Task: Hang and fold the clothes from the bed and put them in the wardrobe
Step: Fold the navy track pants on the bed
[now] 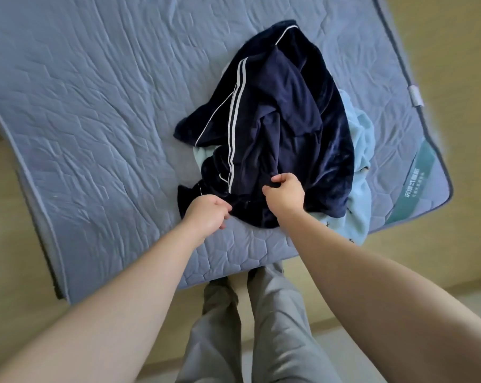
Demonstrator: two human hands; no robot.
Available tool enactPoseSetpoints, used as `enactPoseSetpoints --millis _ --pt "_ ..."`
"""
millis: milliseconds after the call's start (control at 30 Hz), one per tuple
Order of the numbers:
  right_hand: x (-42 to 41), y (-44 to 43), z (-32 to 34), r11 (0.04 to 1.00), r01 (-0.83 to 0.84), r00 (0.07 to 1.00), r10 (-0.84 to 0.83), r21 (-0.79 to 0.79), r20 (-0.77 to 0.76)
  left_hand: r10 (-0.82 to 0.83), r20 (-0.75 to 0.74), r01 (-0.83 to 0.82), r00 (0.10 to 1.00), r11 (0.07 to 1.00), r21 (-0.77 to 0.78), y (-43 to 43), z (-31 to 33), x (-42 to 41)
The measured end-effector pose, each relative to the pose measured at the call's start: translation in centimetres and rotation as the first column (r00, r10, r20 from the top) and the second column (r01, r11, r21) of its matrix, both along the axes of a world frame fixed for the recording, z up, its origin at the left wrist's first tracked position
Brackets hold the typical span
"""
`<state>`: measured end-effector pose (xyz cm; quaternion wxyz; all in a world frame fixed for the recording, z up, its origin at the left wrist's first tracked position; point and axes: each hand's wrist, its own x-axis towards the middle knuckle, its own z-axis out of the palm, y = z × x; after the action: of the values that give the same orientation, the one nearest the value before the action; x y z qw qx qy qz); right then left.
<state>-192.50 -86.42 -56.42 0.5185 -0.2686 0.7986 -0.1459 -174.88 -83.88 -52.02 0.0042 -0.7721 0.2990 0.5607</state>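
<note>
Light blue garment (361,134) mostly hidden under navy clothes (283,111); label print (412,186) seemingly illegible.

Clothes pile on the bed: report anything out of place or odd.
The light blue garment under the navy garment spills to the mattress's near edge and seems to droop over it; otherwise nothing stands out.

Soft even light; edges warped, blurry.
</note>
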Motion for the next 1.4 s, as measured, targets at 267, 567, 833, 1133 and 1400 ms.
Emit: enactPoseSetpoints --millis 267,567,833,1133,1400 --pt "-0.6 -4.5 18.9 0.964 0.227 0.888 -0.263 0.137 0.378 -0.017 -0.053 0.007 0.998 0.983 -0.181 -0.1 12.0 -1.0" --pt "0.3 -2.3 37.6 0.956 0.121 0.856 0.036 -0.267 0.516 -0.201 -0.044 0.118 0.979 0.726 -0.678 1.4 22.9 -2.1" --pt "2.1 -2.0 50.5 0.828 0.130 0.845 0.196 -0.546 0.498 -0.319 -0.078 0.143 0.945 0.612 -0.778 0.3 32.0 0.7" --pt "5.4 -1.2 56.3 0.787 0.258 0.605 0.322 -0.561 0.729 -0.054 -0.178 -0.083 0.983 0.728 -0.680 -1.4 34.7 0.8" --pt "3.0 -1.1 48.0 0.783 -0.168 0.913 0.352 -0.598 0.205 -0.126 -0.257 -0.121 0.958 0.635 -0.763 -3.2 42.8 3.1"
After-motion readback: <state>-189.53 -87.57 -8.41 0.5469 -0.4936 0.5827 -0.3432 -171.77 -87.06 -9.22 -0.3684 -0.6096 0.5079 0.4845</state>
